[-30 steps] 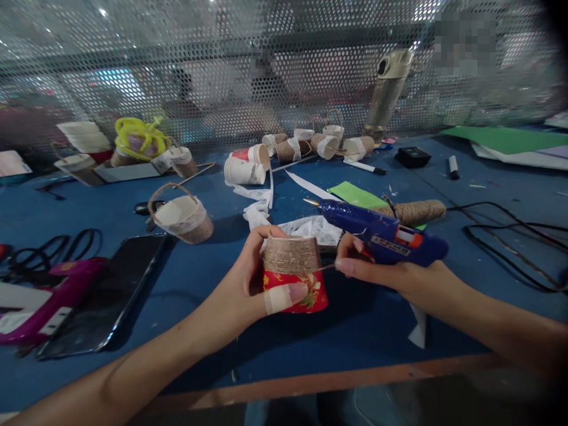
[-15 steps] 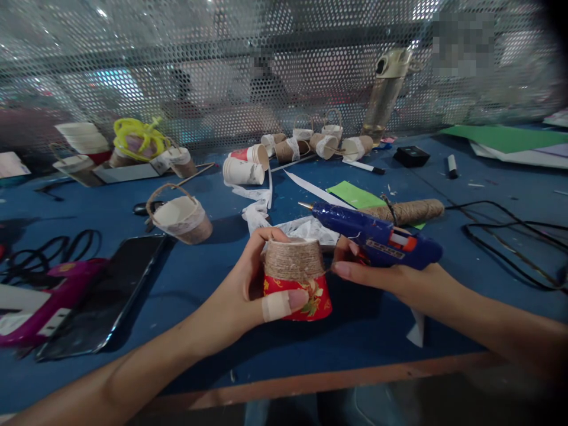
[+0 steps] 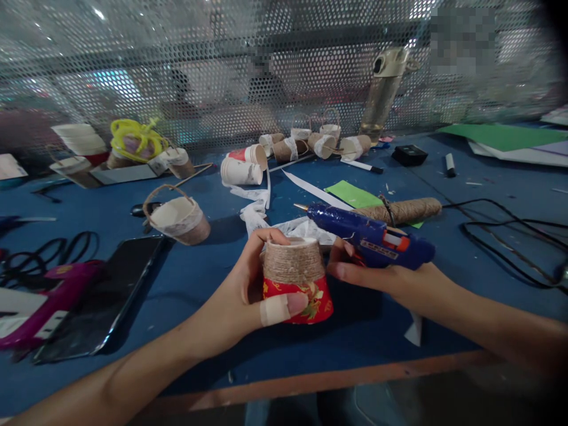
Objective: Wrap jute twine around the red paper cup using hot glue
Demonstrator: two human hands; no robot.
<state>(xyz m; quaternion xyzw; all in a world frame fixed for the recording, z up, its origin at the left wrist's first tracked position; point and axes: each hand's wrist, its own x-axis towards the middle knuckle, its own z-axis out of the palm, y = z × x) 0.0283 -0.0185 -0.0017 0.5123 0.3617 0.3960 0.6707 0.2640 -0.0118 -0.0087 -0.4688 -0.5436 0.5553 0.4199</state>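
My left hand (image 3: 252, 290) is closed around a red paper cup (image 3: 295, 266), with the thumb, wrapped in a bandage, across its printed red side. Rows of brown twine cover the part of the cup nearer its top. My right hand (image 3: 377, 275) holds a blue glue gun (image 3: 368, 234), its metal tip pointing left above and behind the cup. The right thumb and fingertips come close to the twine at the cup's right side; whether they pinch a strand is unclear. Behind the cup lies crumpled white lace ribbon (image 3: 304, 228).
A small twine-handled basket (image 3: 181, 219), a phone (image 3: 102, 296) and a magenta glue gun (image 3: 57, 296) are on the left. A twine roll (image 3: 403, 210) lies behind the blue gun, with a black cable (image 3: 483, 236) to the right. Paper cups (image 3: 242, 170) and a bottle (image 3: 384, 89) stand farther back.
The blue glue gun and my right hand have shifted slightly left, closer to the cup. My left hand keeps its hold on the cup. The whole view has moved a little.
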